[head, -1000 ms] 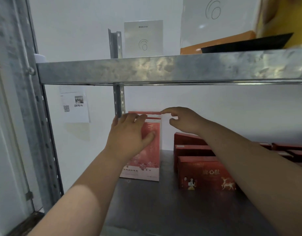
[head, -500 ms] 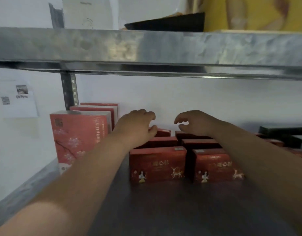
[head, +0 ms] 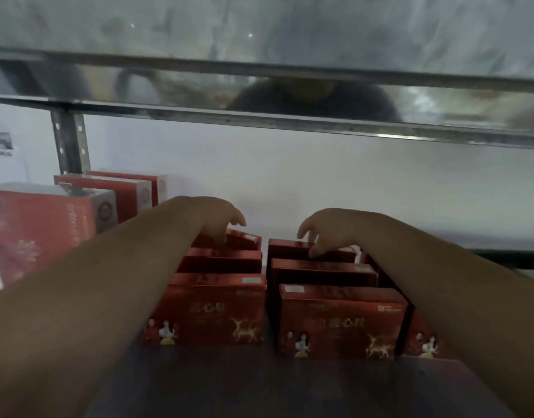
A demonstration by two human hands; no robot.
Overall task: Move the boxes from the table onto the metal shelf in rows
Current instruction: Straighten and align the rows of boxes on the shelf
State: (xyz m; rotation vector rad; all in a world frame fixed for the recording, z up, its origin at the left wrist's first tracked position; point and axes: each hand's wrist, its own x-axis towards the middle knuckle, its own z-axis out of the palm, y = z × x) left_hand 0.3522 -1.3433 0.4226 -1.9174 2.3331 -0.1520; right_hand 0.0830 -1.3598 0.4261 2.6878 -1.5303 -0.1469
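A moment ago my hands were at the tall boxes [head: 48, 224]; now these stand far to the left of my left hand [head: 220, 218]. My left hand rests with bent, loose fingers on the back dark red box [head: 241, 238], and my right hand [head: 326, 230] on the back box of the next row [head: 286, 247], neither one pinching. I think I am straightening the rows on the metal shelf [head: 259, 384].

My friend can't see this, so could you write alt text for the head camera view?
Two bare hands, left hand and right hand, reach to the back of a metal shelf, fingertips on dark red boxes lined in rows. Taller red boxes stand at left.
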